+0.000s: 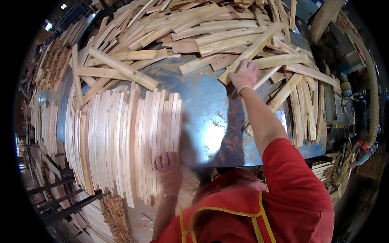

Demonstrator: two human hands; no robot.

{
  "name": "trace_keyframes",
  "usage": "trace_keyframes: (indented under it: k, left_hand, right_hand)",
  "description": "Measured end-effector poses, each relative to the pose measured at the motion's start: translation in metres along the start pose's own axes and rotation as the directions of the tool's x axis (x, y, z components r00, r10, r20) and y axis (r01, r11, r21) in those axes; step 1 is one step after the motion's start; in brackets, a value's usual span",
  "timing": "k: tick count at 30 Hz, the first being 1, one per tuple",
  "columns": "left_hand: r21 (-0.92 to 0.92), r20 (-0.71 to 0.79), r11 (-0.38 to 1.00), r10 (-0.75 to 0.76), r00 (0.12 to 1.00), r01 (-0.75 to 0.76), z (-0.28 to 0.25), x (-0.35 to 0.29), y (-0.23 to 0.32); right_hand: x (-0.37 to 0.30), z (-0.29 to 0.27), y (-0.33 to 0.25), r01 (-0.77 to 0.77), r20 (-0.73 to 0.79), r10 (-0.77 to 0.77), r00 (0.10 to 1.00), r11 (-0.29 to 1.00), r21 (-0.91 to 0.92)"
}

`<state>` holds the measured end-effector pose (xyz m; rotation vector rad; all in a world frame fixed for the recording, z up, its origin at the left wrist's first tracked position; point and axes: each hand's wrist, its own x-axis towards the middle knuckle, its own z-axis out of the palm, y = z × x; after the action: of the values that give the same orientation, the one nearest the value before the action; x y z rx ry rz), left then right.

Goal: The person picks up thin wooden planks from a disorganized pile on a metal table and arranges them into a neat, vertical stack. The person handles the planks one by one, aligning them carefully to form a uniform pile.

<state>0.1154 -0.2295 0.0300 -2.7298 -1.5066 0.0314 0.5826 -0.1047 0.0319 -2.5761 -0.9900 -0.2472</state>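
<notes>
My right hand point(244, 75), in a thin pinkish glove, reaches forward and closes on the near end of a long wooden board point(259, 46). This board slants away to the upper right across other loose boards. My left hand point(166, 164), gloved too, lies on the near right part of a row of pale wooden strips point(117, 133), its fingers resting on top with nothing gripped. The strips stand side by side along the left of a blue-grey metal tabletop point(202, 109), their near ends uneven and jutting past its edge.
Jumbled loose boards point(178, 28) cover the far side of the tabletop, and more boards point(306, 109) lie along its right. Stacked wood point(48, 73) stands at the far left. A ribbed hose point(375, 101) and machinery point(344, 105) are at the right.
</notes>
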Motion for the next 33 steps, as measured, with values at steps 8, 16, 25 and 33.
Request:
trace_keyframes:
  k: [8, 16, 25, 33]
  left_hand:
    - [-0.173, 0.174, 0.984, -0.018, 0.985, 0.048, -0.021, 0.043, 0.057]
    - [-0.306, 0.143, 0.95, 0.103, 0.984, -0.055, -0.024, 0.052, 0.064]
    - [-0.78, 0.105, 0.623, 0.026, 0.994, 0.067, -0.005, -0.012, 0.011]
    - [-0.571, 0.301, 0.795, -0.029, 0.953, 0.205, -0.023, 0.012, 0.056]
  right_hand:
    - [-0.127, -0.044, 0.006, 0.449, 0.159, -0.575, 0.803, 0.758, 0.473]
    - [0.013, -0.011, 0.098, -0.778, 0.622, 0.468, 0.628, 0.392, 0.49]
    - [-0.236, -0.139, -0.019, -0.841, 0.836, -0.12, 0.535, -0.172, 0.513]
    - [-0.345, -0.13, -0.064, -0.089, 0.947, -0.321, 0.015, 0.943, 0.321]
